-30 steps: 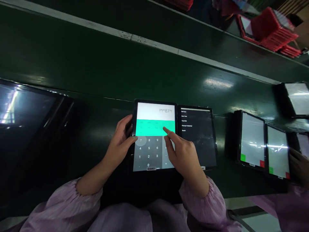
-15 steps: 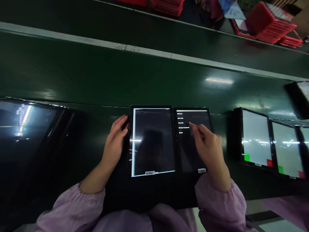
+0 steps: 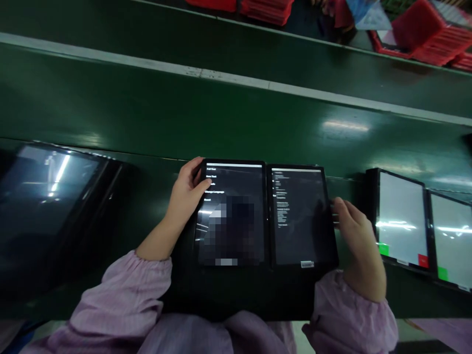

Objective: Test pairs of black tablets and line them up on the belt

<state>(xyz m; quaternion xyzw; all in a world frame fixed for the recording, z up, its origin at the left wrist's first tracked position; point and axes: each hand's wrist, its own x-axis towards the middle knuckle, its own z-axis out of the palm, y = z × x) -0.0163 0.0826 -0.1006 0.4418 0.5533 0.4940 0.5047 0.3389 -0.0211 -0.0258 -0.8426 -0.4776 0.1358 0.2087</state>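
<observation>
Two dark tablets lie side by side on the green bench in front of me. My left hand (image 3: pixel 190 191) grips the left tablet (image 3: pixel 236 216) at its upper left edge, thumb on the screen beside a white text menu and fingers around the outer side. The right tablet (image 3: pixel 302 216) shows lines of small white text and has a small label at its bottom edge. At its right side is my right hand (image 3: pixel 356 228), fingers loosely bent near the edge and not wrapped round it; whether they touch it I cannot tell.
To the right stand tablets with pale screens (image 3: pixel 401 211) and green and red corner squares. A large dark glossy panel (image 3: pixel 47 196) lies at left. Stacks of red trays (image 3: pixel 427 34) sit at the back beyond a pale strip (image 3: pixel 239 78) on the bench (image 3: pixel 155 113).
My right hand has moved off the right tablet's screen to its right side. My left thumb has come onto the left tablet. Left screen now shows a menu; the right one, a text list.
</observation>
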